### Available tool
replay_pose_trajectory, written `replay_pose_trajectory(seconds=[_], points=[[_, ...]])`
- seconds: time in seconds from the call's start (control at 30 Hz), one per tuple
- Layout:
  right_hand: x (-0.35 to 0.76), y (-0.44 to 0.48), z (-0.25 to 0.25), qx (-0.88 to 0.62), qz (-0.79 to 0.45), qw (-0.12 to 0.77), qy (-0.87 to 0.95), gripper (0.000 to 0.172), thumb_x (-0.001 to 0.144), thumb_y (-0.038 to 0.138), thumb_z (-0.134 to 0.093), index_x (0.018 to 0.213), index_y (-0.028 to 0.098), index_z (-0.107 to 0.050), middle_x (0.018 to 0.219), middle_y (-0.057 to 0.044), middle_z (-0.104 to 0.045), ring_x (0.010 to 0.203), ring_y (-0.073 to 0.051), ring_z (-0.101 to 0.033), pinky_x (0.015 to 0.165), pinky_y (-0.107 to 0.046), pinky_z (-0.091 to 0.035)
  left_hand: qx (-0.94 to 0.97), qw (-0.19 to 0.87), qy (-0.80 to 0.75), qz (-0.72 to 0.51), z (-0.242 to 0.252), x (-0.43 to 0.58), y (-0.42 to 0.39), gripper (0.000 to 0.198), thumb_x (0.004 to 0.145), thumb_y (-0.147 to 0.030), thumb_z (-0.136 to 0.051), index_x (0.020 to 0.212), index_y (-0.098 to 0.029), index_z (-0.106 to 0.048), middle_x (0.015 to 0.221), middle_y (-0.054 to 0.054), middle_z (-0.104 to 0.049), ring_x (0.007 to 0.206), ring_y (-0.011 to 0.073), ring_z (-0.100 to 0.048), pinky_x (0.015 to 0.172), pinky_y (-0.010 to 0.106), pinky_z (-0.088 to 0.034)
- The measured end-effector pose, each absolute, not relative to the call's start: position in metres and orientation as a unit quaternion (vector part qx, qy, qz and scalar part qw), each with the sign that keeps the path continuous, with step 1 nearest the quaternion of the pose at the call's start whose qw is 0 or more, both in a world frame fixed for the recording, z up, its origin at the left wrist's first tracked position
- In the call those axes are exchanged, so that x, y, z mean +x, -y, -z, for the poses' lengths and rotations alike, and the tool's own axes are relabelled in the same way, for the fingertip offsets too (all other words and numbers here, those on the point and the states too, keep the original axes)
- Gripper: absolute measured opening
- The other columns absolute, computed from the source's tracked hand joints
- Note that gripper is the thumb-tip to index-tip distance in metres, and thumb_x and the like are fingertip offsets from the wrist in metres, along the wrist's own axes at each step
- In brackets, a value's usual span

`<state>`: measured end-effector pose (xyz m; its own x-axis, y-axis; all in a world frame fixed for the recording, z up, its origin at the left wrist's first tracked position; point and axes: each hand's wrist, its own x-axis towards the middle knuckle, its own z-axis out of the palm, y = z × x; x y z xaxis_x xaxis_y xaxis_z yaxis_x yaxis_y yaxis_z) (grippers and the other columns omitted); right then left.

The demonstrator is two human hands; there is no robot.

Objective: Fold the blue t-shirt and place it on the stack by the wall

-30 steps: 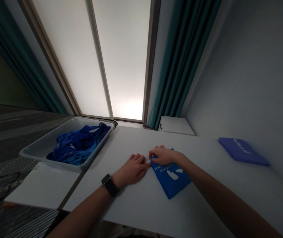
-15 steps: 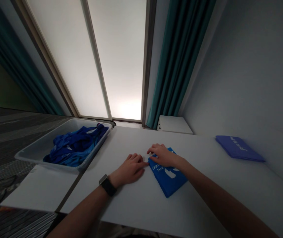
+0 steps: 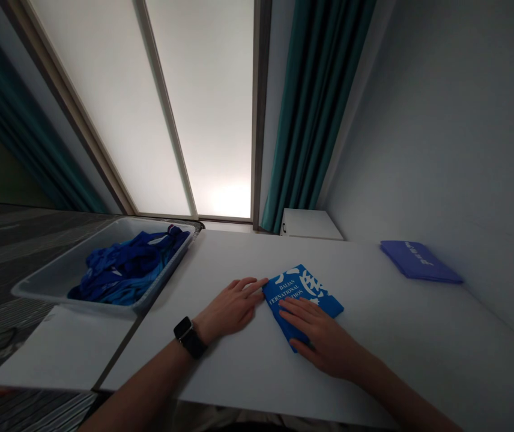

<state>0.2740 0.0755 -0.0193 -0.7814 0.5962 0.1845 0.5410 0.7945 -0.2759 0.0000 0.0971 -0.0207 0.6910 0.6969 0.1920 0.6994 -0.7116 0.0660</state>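
Folded blue cloth (image 3: 304,291) beneath right fingers (image 3: 302,323), left fingers (image 3: 253,287) at its corner

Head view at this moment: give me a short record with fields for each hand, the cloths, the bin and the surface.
Left hand: palm down, index fingertip at the left corner of the blue folded cloth; dark watch on the wrist
Right hand: fingers spread over the near part of that cloth
Print: white; "DALIAN" legible, lower text partly covered
Second cloth: purple folded cloth, at right by the wall
Bin: translucent bin at left, holding rumpled blue fabric
Surface: white table
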Motion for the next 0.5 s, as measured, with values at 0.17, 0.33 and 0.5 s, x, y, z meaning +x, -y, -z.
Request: replay_pose_trajectory(seconds=[0.17,0.33,0.5], points=[[0.277,-0.064,0.033,-0.293,-0.072,0.112,0.947,0.061,0.092,0.025,-0.052,0.150,0.021,-0.035,0.156,-0.007,-0.032,0.144,-0.027,-0.030,0.118,-0.050,-0.026,-0.924,0.016,0.369,0.096,0.020,0.002,-0.096,0.049,0.088,-0.010,-0.046,0.136,-0.021,-0.049,0.156,0.005,-0.034,0.137,0.0260,-0.037,0.110,0.044,-0.037],[0.277,-0.059,0.038,-0.305,-0.063,0.118,0.943,0.063,0.094,0.024,-0.047,0.154,0.025,-0.025,0.157,-0.004,-0.030,0.145,-0.025,-0.027,0.119,-0.051,-0.023,-0.922,-0.036,0.368,0.117,0.020,0.001,-0.096,0.050,0.086,-0.008,-0.046,0.135,-0.021,-0.050,0.156,0.006,-0.035,0.136,0.0256,-0.040,0.111,0.045,-0.037],[0.277,-0.057,0.037,-0.309,-0.062,0.130,0.940,0.065,0.094,0.023,-0.047,0.154,0.025,-0.023,0.156,-0.006,-0.032,0.144,-0.025,-0.030,0.119,-0.051,-0.024,-0.864,-0.165,0.414,0.235,0.029,0.002,-0.106,0.034,0.094,-0.015,-0.039,0.122,-0.022,-0.057,0.133,0.007,-0.060,0.116,0.0200,-0.057,0.102,0.040,-0.044]])
